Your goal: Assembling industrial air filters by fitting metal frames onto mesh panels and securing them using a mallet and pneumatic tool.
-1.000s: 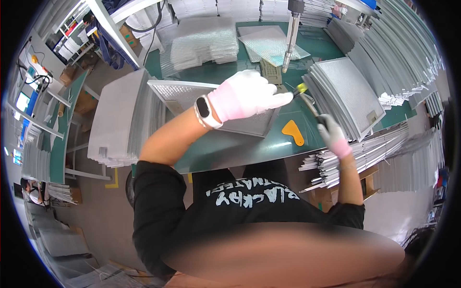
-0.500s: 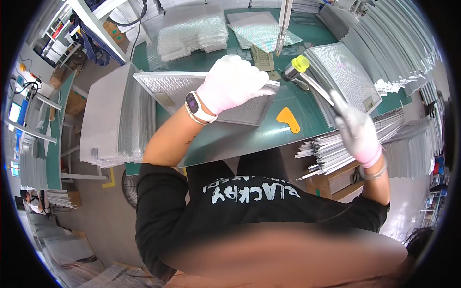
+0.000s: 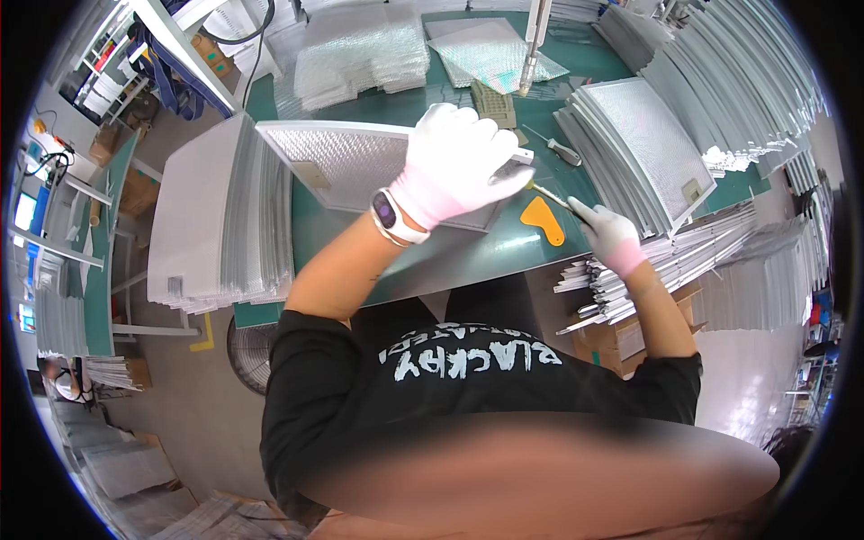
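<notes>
In a white glove, my left hand (image 3: pixel 459 162) is closed on the right end of a silver-framed mesh panel (image 3: pixel 351 166). The panel is tilted up off the green table, and my fingers cover part of its top edge. My right hand (image 3: pixel 612 236), also gloved, grips the handle of a mallet (image 3: pixel 551 195). The mallet's yellow head is mostly hidden behind my left hand, close to the panel's corner; whether it touches cannot be seen. Just below the handle lies an orange-yellow angled plastic piece (image 3: pixel 543 222). A screwdriver (image 3: pixel 564 153) rests beyond it.
Left of me stands a tall stack of panels (image 3: pixel 202 216); another stack of mesh panels (image 3: pixel 643 135) is at the right. Bubble-wrap sheets (image 3: pixel 360 58) lie at the back. A metal post (image 3: pixel 533 49) comes down over the table (image 3: pixel 405 256). Frame strips (image 3: pixel 630 288) stick out at the right.
My right hand has swung the mallet left and down, bringing its head to the panel's corner by my left hand. My left hand has shifted slightly right. The screwdriver is now uncovered.
</notes>
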A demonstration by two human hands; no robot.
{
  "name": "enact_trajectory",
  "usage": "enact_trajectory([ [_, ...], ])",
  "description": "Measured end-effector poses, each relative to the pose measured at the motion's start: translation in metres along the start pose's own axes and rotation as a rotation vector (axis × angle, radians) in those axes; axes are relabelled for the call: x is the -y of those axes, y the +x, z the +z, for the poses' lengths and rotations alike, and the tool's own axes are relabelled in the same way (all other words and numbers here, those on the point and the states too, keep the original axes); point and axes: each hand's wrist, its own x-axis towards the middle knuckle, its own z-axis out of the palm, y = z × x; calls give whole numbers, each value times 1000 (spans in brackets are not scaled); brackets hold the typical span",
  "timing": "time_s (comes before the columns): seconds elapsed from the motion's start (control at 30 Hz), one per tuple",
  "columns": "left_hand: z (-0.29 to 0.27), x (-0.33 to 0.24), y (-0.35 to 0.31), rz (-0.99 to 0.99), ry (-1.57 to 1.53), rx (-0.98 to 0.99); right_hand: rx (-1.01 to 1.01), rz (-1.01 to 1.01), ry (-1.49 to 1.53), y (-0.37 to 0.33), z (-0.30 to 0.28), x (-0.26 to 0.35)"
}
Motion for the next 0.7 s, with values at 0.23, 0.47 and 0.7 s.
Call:
enact_trajectory([
  [0.23, 7, -19, -5, -180, -81, -154, -474, -269, 216, 89, -32, 18],
  [0.47, -54, 9, -35, -58, -298, -359, -591, -422, 448, 108, -114, 70],
  [0.7, -80, 20, -52, -20, -492, -248, -971, -617, 1151, 153, -193, 95],
])
